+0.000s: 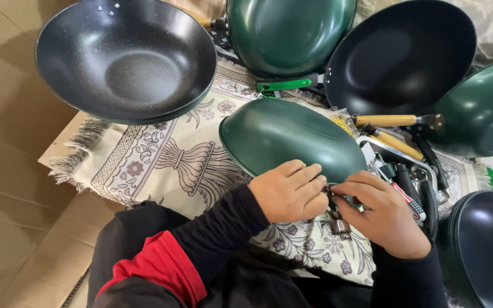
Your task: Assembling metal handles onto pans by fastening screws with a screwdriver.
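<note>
My left fingers (308, 174) are curled down over the near rim of an upturned green wok (289, 137), with the left hand (289, 193) resting knuckles-up against it. My right hand (380, 214) meets it from the other side, its fingers drawn narrow and pinched toward a small metal handle bracket (338, 219) that sits between both hands at the wok's edge. I cannot tell which fingers actually clamp the bracket, since the knuckles cover the contact. The green wok lies bottom-up on a cream patterned mat with a fringe (144, 159), just in front of my lap.

Just right of my right hand lies a heap of loose handles (412, 171), some wooden, some black, with metal parts among them. Farther out, a stack of black speckled woks (125, 57) sits open-side up at the upper left, partly on the mat. Behind the green wok stand another green wok (289, 31) on edge, a black wok (400, 54) and a further green one (483, 111) at the right. A stack of dark pans (483, 245) sits at the lower right. Cardboard (12, 171) covers the floor on the left.
</note>
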